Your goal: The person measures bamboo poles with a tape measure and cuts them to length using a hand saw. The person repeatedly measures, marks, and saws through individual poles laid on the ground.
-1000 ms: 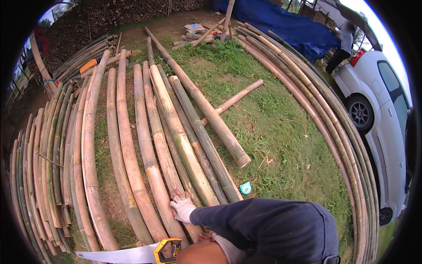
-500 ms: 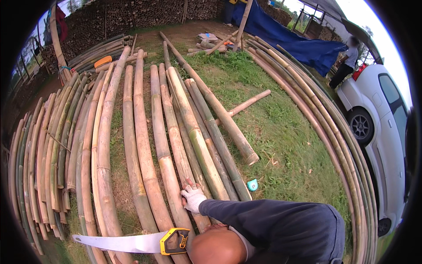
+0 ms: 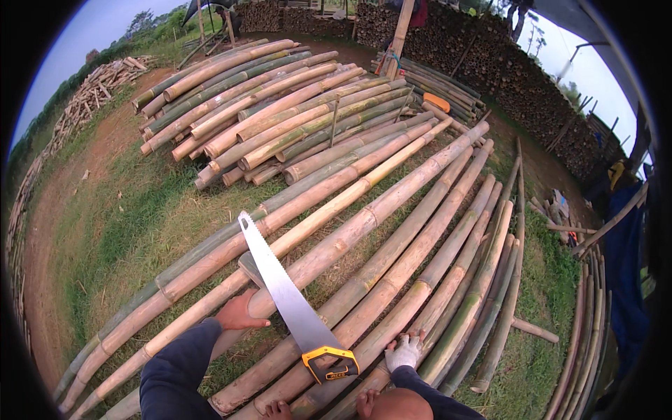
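A hand saw (image 3: 285, 294) with a toothed silver blade and a yellow-and-black handle lies across several bamboo poles, and neither hand touches it. My bare left hand (image 3: 240, 313) is wrapped over a thick bamboo pole (image 3: 364, 218) to the left of the blade, its thumb pointing toward the saw; some fingers are hidden. To the right of the saw handle, my right hand (image 3: 404, 353) wears a white glove with bare fingertips. It rests on another bamboo pole (image 3: 446, 294) with its fingers spread.
A large heap of bamboo poles (image 3: 259, 105) lies beyond on the left, over grass (image 3: 140, 217). An orange case (image 3: 436, 103) sits on poles at the back. Stacked cut bamboo (image 3: 483, 56) forms a wall behind. A blue tarp (image 3: 625, 238) hangs at right.
My view has swung left, so the car and tape measure are gone from sight. My left hand, barely visible earlier, now shows on a pole. My right hand stays on the bamboo.
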Demonstrator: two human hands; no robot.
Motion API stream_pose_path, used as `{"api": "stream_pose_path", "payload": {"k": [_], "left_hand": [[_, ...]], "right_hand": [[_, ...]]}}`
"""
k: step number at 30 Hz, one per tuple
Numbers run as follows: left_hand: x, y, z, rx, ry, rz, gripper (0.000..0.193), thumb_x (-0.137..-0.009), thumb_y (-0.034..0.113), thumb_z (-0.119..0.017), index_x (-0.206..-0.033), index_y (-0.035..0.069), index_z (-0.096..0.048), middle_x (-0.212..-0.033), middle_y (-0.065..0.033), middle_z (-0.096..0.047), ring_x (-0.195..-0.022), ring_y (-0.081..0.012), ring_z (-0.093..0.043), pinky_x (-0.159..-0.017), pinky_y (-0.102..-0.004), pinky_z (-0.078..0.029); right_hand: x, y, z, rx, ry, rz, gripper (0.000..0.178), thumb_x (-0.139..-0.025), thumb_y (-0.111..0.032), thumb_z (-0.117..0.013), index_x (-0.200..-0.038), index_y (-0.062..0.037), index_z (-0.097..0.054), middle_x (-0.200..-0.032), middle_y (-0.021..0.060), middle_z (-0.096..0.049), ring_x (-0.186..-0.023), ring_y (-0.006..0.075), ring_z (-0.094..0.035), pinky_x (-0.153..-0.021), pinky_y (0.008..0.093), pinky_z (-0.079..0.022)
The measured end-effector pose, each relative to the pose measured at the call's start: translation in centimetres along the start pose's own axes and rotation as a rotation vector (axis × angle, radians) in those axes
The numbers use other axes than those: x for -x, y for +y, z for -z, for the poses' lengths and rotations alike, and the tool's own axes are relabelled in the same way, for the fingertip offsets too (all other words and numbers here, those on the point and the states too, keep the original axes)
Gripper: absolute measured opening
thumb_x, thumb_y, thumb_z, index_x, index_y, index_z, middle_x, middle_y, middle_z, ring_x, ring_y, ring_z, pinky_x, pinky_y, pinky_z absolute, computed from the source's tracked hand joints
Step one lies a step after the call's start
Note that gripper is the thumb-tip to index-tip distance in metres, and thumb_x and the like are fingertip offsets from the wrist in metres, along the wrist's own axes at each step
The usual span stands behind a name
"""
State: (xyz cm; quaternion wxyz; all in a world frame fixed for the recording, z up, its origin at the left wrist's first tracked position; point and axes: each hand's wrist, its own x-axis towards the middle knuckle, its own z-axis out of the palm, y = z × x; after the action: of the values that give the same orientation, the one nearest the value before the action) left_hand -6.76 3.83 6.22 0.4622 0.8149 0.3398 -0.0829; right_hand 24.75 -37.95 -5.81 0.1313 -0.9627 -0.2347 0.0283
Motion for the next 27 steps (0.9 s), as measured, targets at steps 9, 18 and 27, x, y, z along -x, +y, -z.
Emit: {"api": "stream_pose_path", "payload": {"k": [9, 18, 27], "left_hand": [[-0.5, -0.4, -0.4, -0.034, 0.001, 0.009, 0.117, -0.073, 0.060, -0.092, -0.159, 0.000, -0.039, -0.143, -0.0307, -0.063, -0.131, -0.0405, -0.065, -0.114, -0.0471, -0.049], [-0.7, -0.4, -0.4, -0.042, 0.033, -0.056, 0.120, -0.072, 0.059, -0.093, -0.159, -0.003, -0.038, -0.142, -0.0305, -0.063, -0.130, -0.0395, -0.066, -0.112, -0.0460, -0.049], [-0.6, -0.8, -0.5, -0.011, 0.016, -0.030, 0.114, -0.073, 0.054, -0.095, -0.156, -0.003, -0.041, -0.146, -0.0267, -0.060, -0.134, -0.0361, -0.061, -0.116, -0.0448, -0.046]], "right_hand": [[0.0, 0.6, -0.4, -0.066, 0.028, 0.004, 0.040, -0.084, -0.028, -0.070, -0.117, -0.0058, -0.073, -0.148, 0.0259, -0.055, -0.158, 0.0491, -0.028, -0.122, 0.0614, -0.033], [0.3, 0.9, -0.5, -0.069, 0.054, 0.038, 0.042, -0.084, -0.030, -0.069, -0.118, -0.0057, -0.072, -0.146, 0.0263, -0.054, -0.159, 0.0515, -0.026, -0.120, 0.0648, -0.032], [0.3, 0.9, -0.2, -0.110, 0.048, 0.047, 0.046, -0.083, -0.031, -0.070, -0.122, -0.0064, -0.072, -0.149, 0.0247, -0.053, -0.161, 0.0499, -0.022, -0.121, 0.0684, -0.028]]}}
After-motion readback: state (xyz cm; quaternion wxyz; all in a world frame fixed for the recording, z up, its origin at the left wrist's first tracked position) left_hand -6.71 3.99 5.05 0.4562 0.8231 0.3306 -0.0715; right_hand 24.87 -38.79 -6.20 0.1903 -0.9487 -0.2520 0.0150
